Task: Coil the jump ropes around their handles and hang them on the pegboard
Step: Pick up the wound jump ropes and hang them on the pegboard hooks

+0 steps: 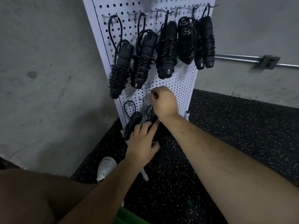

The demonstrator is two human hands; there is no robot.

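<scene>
Right hand (164,101) pinches a peg (152,95), likely steadying it; left hand (142,140) grips the coiled jump rope (152,118) below, ready for hanging.

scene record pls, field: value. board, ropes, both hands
pegboard: white, upright, rows of hooks
top row: five coiled jump ropes hanging
lower row: one coiled rope hanging at the left
left hand: grips another rope bundle against the board
right hand: pinches at a hook above that bundle
floor: black, speckled
</scene>
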